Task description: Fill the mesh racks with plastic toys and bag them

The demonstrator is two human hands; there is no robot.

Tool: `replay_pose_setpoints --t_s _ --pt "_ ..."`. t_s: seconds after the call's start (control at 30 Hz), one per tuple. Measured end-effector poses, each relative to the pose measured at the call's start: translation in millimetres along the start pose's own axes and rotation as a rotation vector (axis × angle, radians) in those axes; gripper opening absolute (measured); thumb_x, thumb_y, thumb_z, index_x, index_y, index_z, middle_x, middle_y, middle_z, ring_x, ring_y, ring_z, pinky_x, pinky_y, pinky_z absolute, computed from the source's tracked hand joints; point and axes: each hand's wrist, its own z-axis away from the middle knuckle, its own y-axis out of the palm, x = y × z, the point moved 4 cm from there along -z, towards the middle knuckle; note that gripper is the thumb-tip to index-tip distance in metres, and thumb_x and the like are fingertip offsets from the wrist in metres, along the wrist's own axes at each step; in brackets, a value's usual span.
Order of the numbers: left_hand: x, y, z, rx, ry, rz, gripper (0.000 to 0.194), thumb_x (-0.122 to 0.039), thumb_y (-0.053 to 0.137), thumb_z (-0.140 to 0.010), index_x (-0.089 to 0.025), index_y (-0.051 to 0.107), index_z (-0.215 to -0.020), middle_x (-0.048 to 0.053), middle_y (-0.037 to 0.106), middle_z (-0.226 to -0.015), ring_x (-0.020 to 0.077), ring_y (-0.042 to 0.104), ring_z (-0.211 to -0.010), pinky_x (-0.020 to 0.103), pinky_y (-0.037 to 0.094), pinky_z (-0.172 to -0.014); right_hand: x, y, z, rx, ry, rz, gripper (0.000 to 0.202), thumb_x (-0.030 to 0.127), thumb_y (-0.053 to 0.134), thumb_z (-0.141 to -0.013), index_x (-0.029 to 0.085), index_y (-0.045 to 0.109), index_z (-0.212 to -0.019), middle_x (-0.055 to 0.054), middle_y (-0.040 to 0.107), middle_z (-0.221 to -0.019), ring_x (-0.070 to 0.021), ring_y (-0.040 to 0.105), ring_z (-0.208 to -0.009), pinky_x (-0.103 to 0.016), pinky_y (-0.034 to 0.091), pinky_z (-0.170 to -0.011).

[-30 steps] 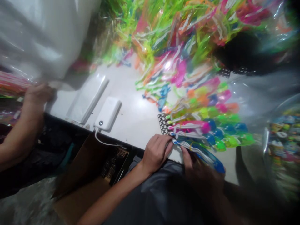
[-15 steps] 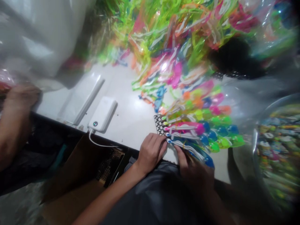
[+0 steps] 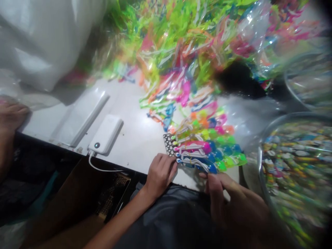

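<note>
A black-and-white patterned strip (image 3: 169, 144) lies on the white table, with a row of colourful plastic pieces with white straps (image 3: 193, 146) fanned out from it to the right. My left hand (image 3: 160, 173) rests at the table's front edge, fingers bent together at the strip's near end; what they pinch, if anything, is hidden. Beside the blue piece (image 3: 212, 168) nearest me is my right hand (image 3: 228, 193), its thumb and forefinger close to that piece's end. Blur hides whether they touch it.
Behind lies a big heap of bright plastic pieces (image 3: 178, 45). A white power bank (image 3: 106, 134) with a cable and a clear-wrapped flat box (image 3: 83, 116) lie left. Another person's hand (image 3: 12, 112) is far left. At right stands a round tub (image 3: 261, 152) of small items.
My right hand has moved right and toward me, from the strip end of the nearest blue piece to its far end. My left hand stays by the strip. The view has shifted right.
</note>
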Motion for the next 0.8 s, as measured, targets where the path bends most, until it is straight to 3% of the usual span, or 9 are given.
replay_pose_setpoints --t_s 0.17,0.3,0.47,0.53,0.7,0.8 --pt "0.2 1.4 0.5 -0.010 0.018 -0.019 0.008 -0.015 0.060 -0.102 -0.014 0.063 -0.110 0.007 0.067 -0.086 0.0226 0.053 -0.080 0.034 0.044 -0.069 4.9 -5.5 -8.8 0.015 0.126 0.084 0.028 0.035 0.055 -0.105 0.015 0.071 -0.094 -0.007 0.077 -0.076 -0.0175 0.075 -0.066 -0.026 0.052 -0.073" --pt "0.1 1.2 0.9 -0.005 0.021 -0.028 0.009 -0.014 0.060 -0.102 -0.014 0.063 -0.110 0.007 0.066 -0.086 0.0229 0.054 -0.082 0.033 0.044 -0.069 6.3 -7.4 -7.3 0.042 0.242 0.057 0.024 0.037 0.057 -0.102 0.018 0.072 -0.102 -0.003 0.077 -0.076 -0.0169 0.072 -0.060 -0.027 0.053 -0.069" --pt "-1.0 -0.5 -0.5 -0.008 0.029 -0.033 0.009 -0.014 0.058 -0.103 -0.014 0.063 -0.110 0.007 0.065 -0.085 0.0231 0.054 -0.081 0.033 0.044 -0.067 -0.6 -5.2 -2.3 0.085 0.391 0.050 0.033 0.046 0.054 -0.098 0.020 0.071 -0.087 -0.003 0.070 -0.066 -0.0159 0.062 -0.051 -0.027 0.050 -0.060" --pt "-1.0 -0.9 -0.9 -0.013 0.028 -0.038 0.009 -0.015 0.057 -0.103 -0.014 0.062 -0.110 0.007 0.065 -0.085 0.0230 0.055 -0.081 0.032 0.044 -0.067 -2.6 -3.9 -0.7 0.052 0.379 0.044 0.030 0.045 0.055 -0.096 0.021 0.070 -0.084 -0.002 0.068 -0.064 -0.0154 0.059 -0.049 -0.027 0.048 -0.057" --pt "-0.2 -1.2 0.1 -0.004 0.018 -0.030 0.010 -0.014 0.058 -0.102 -0.016 0.062 -0.112 0.006 0.065 -0.086 0.0228 0.056 -0.082 0.032 0.046 -0.069 -1.6 -4.2 0.1 -0.094 0.179 0.015 0.014 0.033 0.058 -0.098 0.023 0.063 -0.090 0.003 0.065 -0.056 -0.0142 0.058 -0.043 -0.026 0.044 -0.051" --pt "1.1 -0.6 1.2 -0.003 0.014 -0.029 0.011 -0.014 0.058 -0.102 -0.016 0.062 -0.112 0.007 0.066 -0.086 0.0228 0.057 -0.083 0.032 0.046 -0.070 -2.8 -3.8 -2.5 -0.082 0.174 0.033 0.018 0.036 0.055 -0.100 0.023 0.064 -0.090 0.001 0.068 -0.059 -0.0157 0.060 -0.044 -0.028 0.042 -0.047"
